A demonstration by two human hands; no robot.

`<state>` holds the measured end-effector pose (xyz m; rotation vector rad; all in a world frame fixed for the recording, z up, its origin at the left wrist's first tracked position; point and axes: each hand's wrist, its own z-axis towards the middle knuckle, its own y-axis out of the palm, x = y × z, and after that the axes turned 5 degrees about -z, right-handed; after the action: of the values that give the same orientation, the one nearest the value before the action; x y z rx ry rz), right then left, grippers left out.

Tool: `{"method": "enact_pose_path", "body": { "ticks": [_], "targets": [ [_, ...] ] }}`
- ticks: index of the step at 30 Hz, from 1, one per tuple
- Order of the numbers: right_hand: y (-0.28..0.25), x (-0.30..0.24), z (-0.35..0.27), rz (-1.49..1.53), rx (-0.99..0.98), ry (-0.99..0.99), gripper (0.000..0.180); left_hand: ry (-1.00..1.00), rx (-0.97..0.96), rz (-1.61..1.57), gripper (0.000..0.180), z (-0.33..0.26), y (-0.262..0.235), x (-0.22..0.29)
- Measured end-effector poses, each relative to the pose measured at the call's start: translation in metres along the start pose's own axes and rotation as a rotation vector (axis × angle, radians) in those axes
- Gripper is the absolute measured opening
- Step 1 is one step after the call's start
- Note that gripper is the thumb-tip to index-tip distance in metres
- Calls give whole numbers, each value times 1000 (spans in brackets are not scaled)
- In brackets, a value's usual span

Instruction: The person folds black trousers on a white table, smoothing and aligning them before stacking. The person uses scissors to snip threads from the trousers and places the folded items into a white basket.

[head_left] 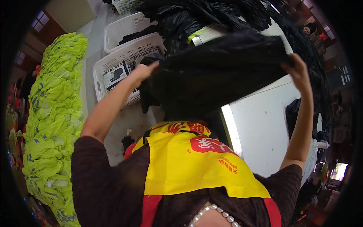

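A black garment [223, 72] of thin, dark cloth is stretched out in the air between my two hands, over the white table [264, 125]. My left hand [146, 71] is closed on its left end, beside a white plastic basket [99, 81]. The upper right corner is pinched in my right hand [298, 72], above the table's right part. The cloth is slightly blurred and hangs down toward my yellow apron [196, 166]. What kind of garment it is cannot be made out.
Printed packages [115, 73] lie in the near basket; a second white basket [107, 36] with dark cloth stands behind it. Black garments [181, 22] are heaped at the table's far side. A long stack of lime-yellow garments [56, 102] runs along the left. Dark cloth [293, 113] lies at the right.
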<state>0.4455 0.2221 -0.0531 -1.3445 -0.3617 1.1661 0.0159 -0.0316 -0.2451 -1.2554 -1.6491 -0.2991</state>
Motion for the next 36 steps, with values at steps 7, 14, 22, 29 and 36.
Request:
{"method": "enact_pose_path", "body": {
  "ticks": [7, 14, 22, 29, 36],
  "targets": [
    [-63, -68, -15, 320, 383, -218, 28, 231, -59, -733, 62, -23, -1, 28],
    [-136, -47, 23, -448, 216, 137, 34, 404, -371, -927, 25, -32, -11, 55],
    [-117, -93, 47, -514, 172, 151, 46, 284, -415, -1096, 22, 10, -37, 31],
    [-122, -78, 24, -494, -128, 138, 43, 426, -242, -800, 25, -27, -44, 33],
    [-173, -143, -43, -473, 40, 104, 37, 522, -387, -262, 46, -149, -49, 73]
  ]
}}
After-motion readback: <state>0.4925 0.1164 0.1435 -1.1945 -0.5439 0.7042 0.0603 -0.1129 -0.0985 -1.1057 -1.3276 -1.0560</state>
